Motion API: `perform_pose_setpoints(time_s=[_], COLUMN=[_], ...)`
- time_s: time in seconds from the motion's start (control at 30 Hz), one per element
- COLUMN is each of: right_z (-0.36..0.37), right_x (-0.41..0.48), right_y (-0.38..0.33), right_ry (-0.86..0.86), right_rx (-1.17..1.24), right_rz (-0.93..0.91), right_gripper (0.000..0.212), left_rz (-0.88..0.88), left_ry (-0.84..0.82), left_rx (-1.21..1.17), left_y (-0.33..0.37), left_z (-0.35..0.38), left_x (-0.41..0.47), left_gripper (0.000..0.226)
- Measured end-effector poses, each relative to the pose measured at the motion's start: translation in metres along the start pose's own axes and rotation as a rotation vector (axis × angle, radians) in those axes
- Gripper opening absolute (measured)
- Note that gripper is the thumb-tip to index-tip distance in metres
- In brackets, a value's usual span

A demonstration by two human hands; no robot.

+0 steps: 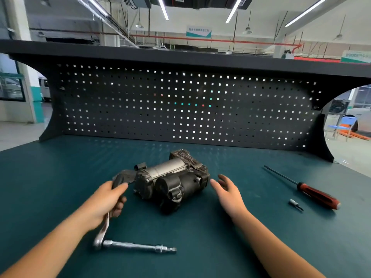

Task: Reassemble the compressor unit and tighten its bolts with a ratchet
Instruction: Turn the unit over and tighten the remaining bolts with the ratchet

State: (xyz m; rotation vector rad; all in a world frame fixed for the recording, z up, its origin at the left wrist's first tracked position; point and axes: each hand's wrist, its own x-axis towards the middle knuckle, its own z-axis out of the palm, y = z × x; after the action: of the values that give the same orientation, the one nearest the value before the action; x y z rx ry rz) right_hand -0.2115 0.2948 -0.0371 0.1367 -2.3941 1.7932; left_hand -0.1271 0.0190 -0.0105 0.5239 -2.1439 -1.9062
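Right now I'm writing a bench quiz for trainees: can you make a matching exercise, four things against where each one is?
Things:
1 ratchet
2 compressor unit
3 red-handled screwdriver
4 small bit

Places:
A lying far right, shaft pointing toward the pegboard
B gripped by the left hand
C loose beside the red handle
D between that hand and the open right hand

Pairs: 1-B, 2-D, 3-A, 4-C

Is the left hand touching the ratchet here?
Touching. The head view shows the left hand wrapped round the ratchet, fingers curled about its handle.
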Motion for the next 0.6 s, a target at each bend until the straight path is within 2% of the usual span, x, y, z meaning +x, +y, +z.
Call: perform_pose_setpoints(time_s=[0.1,0.17,0.23,0.27,0.33,0.4,0.43,0.5,0.6], right_z=[0.005,0.006,0.007,0.009,0.014,0.020,0.023,0.028,0.029], right_x=[0.014,0.025,0.038,0.043,0.052,0.058,0.060,0.063,0.064], right_y=[-0.004,-0.010,-0.014,-0.016,-0.018,-0.019,-0.019,-0.019,-0.021], right_ry=[0.043,0.064,0.064,0.054,0.009,-0.055,-0.079,-0.094,-0.050], right_rx=[-0.059,-0.035,0.000,0.012,0.054,0.141,0.177,0.206,0.150], right_rz=[0.002,0.042,0.089,0.111,0.147,0.169,0.179,0.200,0.180], right_gripper=[0.039,0.032,0.034,0.038,0.041,0.042,0.044,0.052,0.049], left_rz=[0.278,0.345,0.401,0.473,0.641,0.656,0.594,0.501,0.498], left_ry=[0.238,0.299,0.310,0.332,0.360,0.267,0.180,0.019,-0.002], left_rx=[0.576,0.797,0.968,0.993,0.793,0.526,0.474,0.544,0.673], left_y=[0.002,0.000,-0.004,-0.006,-0.003,0.004,0.006,0.004,0.005], left_z=[0.010,0.015,0.019,0.018,0.020,0.027,0.033,0.047,0.052], left_x=[0.010,0.012,0.009,0.007,-0.003,-0.020,-0.027,-0.035,-0.036], left_gripper=[0.017,0.025,0.034,0.038,0.035,0.024,0.022,0.033,0.040])
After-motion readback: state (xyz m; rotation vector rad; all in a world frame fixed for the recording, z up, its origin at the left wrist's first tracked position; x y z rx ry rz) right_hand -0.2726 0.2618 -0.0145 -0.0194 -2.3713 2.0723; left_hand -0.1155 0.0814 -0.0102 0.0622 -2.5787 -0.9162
